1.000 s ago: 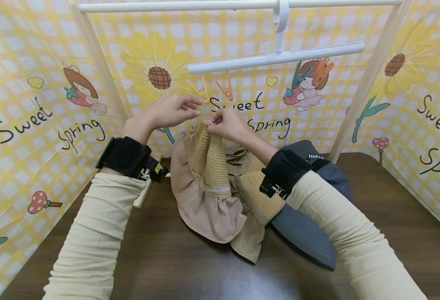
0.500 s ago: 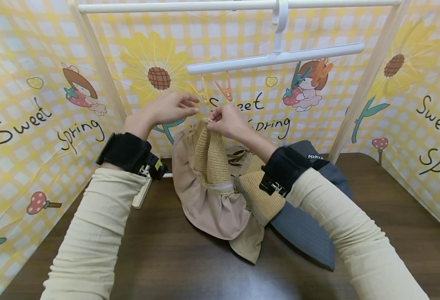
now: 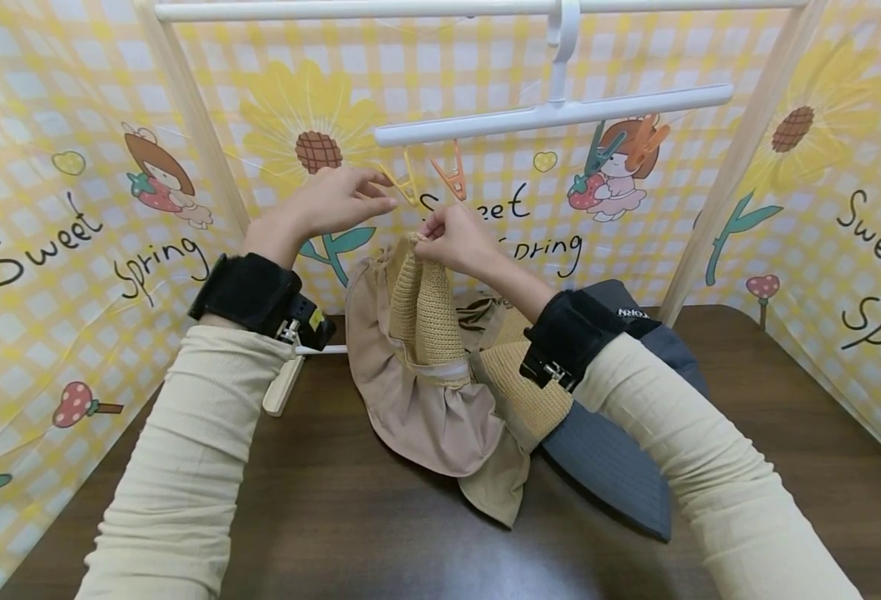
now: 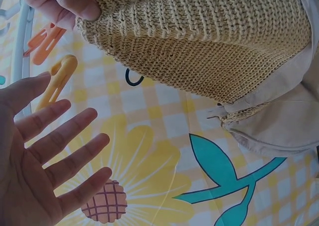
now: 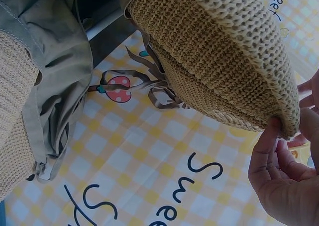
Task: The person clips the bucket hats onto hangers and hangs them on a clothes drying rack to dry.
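Observation:
My right hand [image 3: 455,237] pinches the top of a straw sun hat [image 3: 434,321] with a pinkish-beige cloth brim. The hat hangs from those fingertips, its knitted crown folded and its brim drooping toward the table. My left hand [image 3: 338,200] is raised beside it with the fingers spread, as the left wrist view shows. Its thumb lies by a yellow clothespin [image 4: 62,74] that hangs from a white hanger [image 3: 485,125]; whether they touch I cannot tell. An orange clothespin [image 3: 451,177] hangs just right of the yellow one.
Behind the held hat lie another straw hat [image 3: 526,383] with a tan brim and a dark grey hat [image 3: 613,467]. Green [image 3: 607,152] and orange clothespins [image 3: 646,143] hang at the hanger's right. The hanger hooks on a white rail [image 3: 357,10] between wooden posts.
My left hand has risen slightly, up to the yellow clothespin. The right hand keeps its pinch on the straw sun hat, whose brim has swung a little to the right.

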The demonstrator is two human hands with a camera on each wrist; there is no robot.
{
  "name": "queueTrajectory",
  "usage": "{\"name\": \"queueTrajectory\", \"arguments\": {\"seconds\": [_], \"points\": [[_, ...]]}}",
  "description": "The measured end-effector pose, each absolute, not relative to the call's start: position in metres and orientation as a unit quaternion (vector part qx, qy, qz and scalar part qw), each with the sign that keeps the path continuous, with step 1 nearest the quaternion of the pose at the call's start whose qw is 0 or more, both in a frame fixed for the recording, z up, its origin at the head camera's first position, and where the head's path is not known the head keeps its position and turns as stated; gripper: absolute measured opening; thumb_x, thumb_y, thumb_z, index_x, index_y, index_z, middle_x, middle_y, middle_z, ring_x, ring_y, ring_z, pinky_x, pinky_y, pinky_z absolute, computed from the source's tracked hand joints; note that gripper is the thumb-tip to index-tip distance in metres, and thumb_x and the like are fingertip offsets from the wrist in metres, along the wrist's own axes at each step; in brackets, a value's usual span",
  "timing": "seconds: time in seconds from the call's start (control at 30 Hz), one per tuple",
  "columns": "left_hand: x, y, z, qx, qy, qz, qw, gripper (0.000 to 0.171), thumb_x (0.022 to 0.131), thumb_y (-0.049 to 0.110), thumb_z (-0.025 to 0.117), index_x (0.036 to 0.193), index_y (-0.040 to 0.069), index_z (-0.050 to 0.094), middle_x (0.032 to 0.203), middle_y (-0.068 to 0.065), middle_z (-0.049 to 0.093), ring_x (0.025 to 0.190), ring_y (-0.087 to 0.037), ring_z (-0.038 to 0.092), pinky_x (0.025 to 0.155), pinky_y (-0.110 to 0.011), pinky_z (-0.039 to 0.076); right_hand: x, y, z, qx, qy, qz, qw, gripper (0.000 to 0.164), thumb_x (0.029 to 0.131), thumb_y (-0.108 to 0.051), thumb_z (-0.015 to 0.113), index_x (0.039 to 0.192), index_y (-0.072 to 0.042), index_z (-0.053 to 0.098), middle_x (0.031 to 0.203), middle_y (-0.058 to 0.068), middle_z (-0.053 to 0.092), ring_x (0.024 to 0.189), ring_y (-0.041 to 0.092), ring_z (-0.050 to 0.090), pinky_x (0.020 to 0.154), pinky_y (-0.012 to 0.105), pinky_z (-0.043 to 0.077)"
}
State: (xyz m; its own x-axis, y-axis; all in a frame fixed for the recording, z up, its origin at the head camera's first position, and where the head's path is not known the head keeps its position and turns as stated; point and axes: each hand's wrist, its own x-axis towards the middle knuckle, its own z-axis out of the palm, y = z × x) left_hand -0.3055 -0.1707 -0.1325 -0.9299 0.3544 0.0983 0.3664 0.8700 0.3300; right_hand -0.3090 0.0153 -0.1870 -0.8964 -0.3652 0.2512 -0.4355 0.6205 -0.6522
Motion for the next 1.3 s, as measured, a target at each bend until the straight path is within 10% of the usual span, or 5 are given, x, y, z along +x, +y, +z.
{"name": "queueTrajectory", "arguments": {"seconds": [0.97, 1.3], "points": [[-0.308, -0.147, -0.125, -0.097, -0.973, -0.191, 0.09, 0.067, 0.093, 0.06, 0.031, 0.141, 0.014, 0.041, 0.142, -0.011, 0.046, 0.127, -0.029, 0.046, 0.102, -0.044, 0.037, -0.31, 0.015, -0.183, 0.223, -0.906, 0.355, 0.053, 0.017, 0.083, -0.016, 0.061, 0.094, -0.004, 0.066, 0.092, 0.007, 0.064, 0.08, 0.015, 0.057, 0.068, 0.022, 0.045], [-0.31, -0.137, -0.121, -0.048, -0.976, -0.172, 0.128, 0.063, 0.093, 0.061, 0.027, 0.133, 0.017, 0.05, 0.129, -0.006, 0.057, 0.096, -0.023, 0.055, 0.069, -0.031, 0.036, -0.31, 0.016, -0.184, 0.223, -0.904, 0.36, 0.052, 0.018, 0.082, -0.015, 0.062, 0.095, -0.004, 0.065, 0.094, 0.007, 0.064, 0.081, 0.015, 0.057, 0.07, 0.022, 0.047]]}}
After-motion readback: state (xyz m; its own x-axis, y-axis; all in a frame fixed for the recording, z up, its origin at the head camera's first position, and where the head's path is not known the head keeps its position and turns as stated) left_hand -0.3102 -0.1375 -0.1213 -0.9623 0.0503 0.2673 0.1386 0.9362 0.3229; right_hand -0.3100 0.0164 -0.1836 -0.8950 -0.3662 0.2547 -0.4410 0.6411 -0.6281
